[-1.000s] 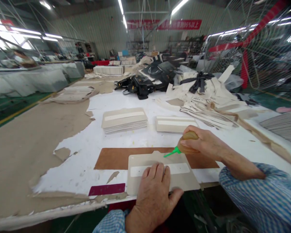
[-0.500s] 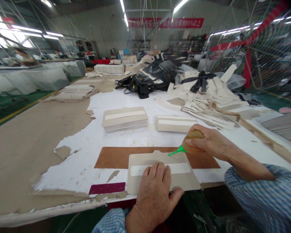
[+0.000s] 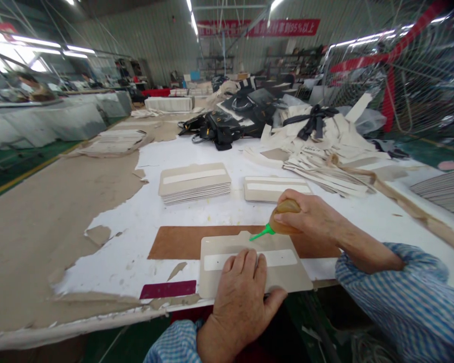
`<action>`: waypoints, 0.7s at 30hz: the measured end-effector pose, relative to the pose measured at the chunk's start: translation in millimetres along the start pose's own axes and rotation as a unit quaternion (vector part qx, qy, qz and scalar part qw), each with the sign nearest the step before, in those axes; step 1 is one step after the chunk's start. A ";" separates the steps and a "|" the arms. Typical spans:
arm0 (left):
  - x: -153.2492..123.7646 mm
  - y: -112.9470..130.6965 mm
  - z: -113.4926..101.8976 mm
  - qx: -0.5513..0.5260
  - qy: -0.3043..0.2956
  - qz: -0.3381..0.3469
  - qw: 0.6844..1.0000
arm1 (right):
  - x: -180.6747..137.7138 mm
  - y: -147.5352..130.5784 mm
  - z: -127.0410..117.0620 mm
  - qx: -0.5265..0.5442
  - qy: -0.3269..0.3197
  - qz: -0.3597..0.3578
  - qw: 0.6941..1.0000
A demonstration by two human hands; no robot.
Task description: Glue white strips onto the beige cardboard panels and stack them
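Note:
My left hand [image 3: 242, 297] lies flat, palm down, on a beige cardboard panel [image 3: 283, 275] with a white strip [image 3: 282, 257] across it. The panel has a small tab on its far edge and overhangs the table's front a little. In my right hand [image 3: 306, 216] is a squeeze glue bottle [image 3: 285, 217], amber and tilted, fingers wrapped round it. Its green nozzle [image 3: 262, 232] points down and left at the panel near the tab; whether the tip touches I cannot tell. Under the panel's far part lies a brown strip [image 3: 174, 243].
Beyond are a stack of beige panels [image 3: 194, 182] and a lower stack [image 3: 276, 189]. A maroon strip [image 3: 168, 290] lies near the front edge. Black bags [image 3: 227, 126] and pale fabric pieces [image 3: 325, 161] are heaped farther back. A caged fan [image 3: 389, 70] stands at the right.
My right hand has moved left with the glue bottle, its nozzle now closer to the tab. My left hand stays on the panel. The view has shifted slightly.

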State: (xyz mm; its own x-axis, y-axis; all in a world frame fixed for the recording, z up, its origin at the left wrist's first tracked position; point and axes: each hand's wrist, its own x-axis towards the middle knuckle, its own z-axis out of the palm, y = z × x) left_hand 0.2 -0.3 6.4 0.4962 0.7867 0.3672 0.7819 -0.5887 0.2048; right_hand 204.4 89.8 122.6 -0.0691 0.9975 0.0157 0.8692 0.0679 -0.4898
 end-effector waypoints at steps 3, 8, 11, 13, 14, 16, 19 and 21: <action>-0.3 -0.4 0.5 0.000 -0.003 -0.002 1.000 | -0.6 -1.2 0.0 -0.002 0.002 -0.007 1.000; -0.9 0.1 0.8 -0.002 -0.011 -0.004 1.000 | -3.8 11.3 -10.6 -0.016 0.010 0.015 1.000; -1.1 0.8 0.9 -0.002 -0.007 0.000 1.000 | -6.2 17.3 -16.2 -0.024 0.018 0.030 0.999; -1.1 1.0 0.8 -0.003 -0.004 -0.001 1.000 | -6.8 17.8 -16.0 -0.021 0.018 0.037 0.999; -1.0 1.0 0.5 -0.003 -0.005 -0.002 1.000 | -6.6 17.1 -14.6 -0.016 0.016 0.037 0.999; -0.8 0.6 -0.2 -0.005 -0.011 -0.005 1.000 | -5.4 13.6 -9.7 -0.006 0.014 0.027 1.000; -0.5 0.2 -1.4 -0.009 -0.023 -0.006 1.000 | -2.0 4.2 -0.2 0.004 0.008 0.010 1.000; -0.4 0.5 -1.8 -0.007 -0.024 -0.008 1.000 | 0.6 -3.5 6.3 0.015 0.001 0.004 1.000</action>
State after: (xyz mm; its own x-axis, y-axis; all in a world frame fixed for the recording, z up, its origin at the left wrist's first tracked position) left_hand -0.3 -1.3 8.0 0.5008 0.8042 0.3201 0.7850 -0.5778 0.2235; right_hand 198.3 90.0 118.8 -0.0611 0.9980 0.0133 0.8545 0.0591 -0.5161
